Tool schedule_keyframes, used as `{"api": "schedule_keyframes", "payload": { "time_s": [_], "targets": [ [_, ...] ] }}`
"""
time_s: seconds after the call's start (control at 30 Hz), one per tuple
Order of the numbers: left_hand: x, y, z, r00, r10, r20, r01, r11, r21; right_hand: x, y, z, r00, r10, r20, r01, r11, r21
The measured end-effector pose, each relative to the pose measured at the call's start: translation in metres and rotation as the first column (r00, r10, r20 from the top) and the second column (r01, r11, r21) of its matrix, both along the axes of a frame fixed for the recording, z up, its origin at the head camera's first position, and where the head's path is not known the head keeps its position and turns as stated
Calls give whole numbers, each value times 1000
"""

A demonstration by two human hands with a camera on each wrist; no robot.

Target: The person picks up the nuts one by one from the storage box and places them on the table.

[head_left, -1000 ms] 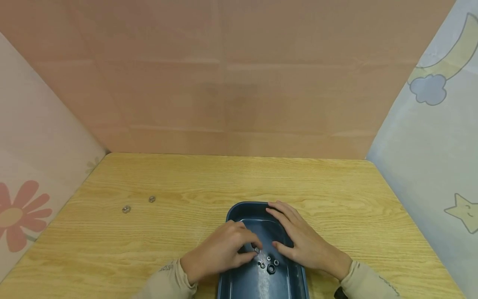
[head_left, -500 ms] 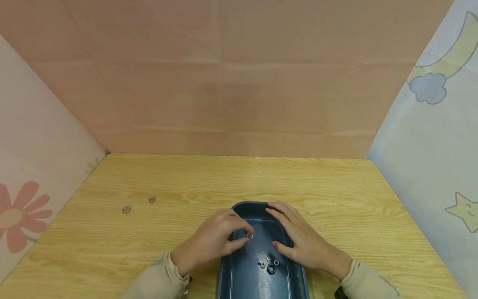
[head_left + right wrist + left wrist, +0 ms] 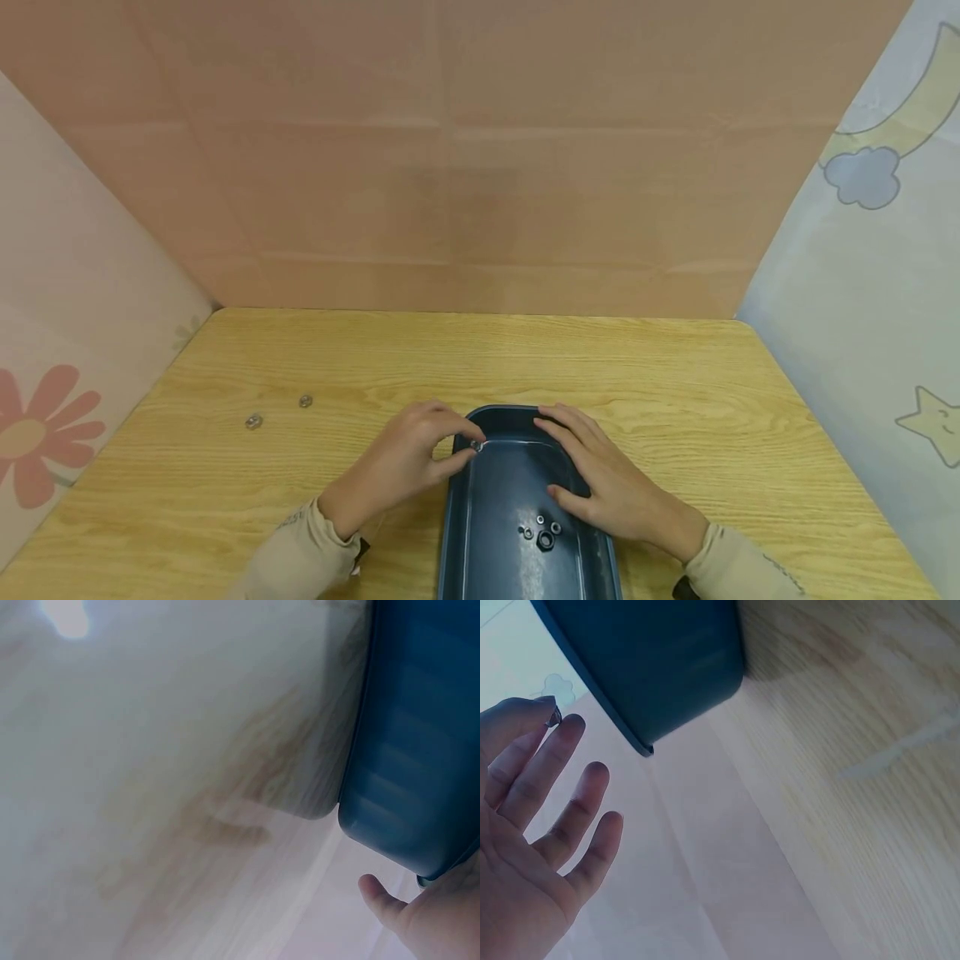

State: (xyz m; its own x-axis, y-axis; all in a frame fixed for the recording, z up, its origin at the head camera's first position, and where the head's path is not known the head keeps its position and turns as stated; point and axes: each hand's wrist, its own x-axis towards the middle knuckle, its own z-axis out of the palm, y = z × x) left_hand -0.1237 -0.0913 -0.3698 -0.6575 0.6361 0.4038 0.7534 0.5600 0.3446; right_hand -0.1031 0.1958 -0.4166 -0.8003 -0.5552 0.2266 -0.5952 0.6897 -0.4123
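Tray [image 3: 517, 479] sits on the tabletop [image 3: 675, 375], its near end running out of view. Every place below is taken from it.

Left hand [image 3: 405, 456]: at the tray's far left corner, gripping the held nut [image 3: 477, 447] between thumb and fingers. Nut reads as metal, too small to make out well; the left wrist view puts it above rim height. A tip pinch makes sense, as so small a piece offers nothing else to hold. Hand comes in over the tray's left rim from outside. Palm side toward the wrist camera; last two fingers stand spread, clear of the nut.

Right hand [image 3: 611, 485]: laid over the tray's right rim near the far corner, fingers extended and parted, thumb reaching inside, pinching nothing. Probably a brace, so the light-looking tray does not slide. Forearm slants in from the near right.

Inside the tray, right of its middle: a big nut [image 3: 545, 541] with some smaller nuts [image 3: 555, 528] clustered just beside it. Walls likely serve to contain loose pieces that might otherwise roll.

Left of the tray, well apart from it: two loose pieces [image 3: 254, 422], metallic, exact shape unclear, lying separately.
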Motion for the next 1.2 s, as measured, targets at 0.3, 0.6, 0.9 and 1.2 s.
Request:
{"api": "schedule_keyframes", "payload": {
  "time_s": [0.3,0.6,0.9,1.2],
  "targets": [
    [-4,-8,0,998,42,-37,-41,999,19,0,0,1,1000,-2,-4,2,1000,3],
    [-7,-16,-1,996,80,-38,-78,996,53,0,-1,1,1000,2,-6,-1,1000,11],
    [-13,-25,-1,988,118,-99,-110,990,83,0,0,0,1000,3,2,-3,1000,4],
    [-19,-36,-1,981,180,-75,-176,983,58,0,0,1,1000,-5,18,5,1000,4]
  ]
}}
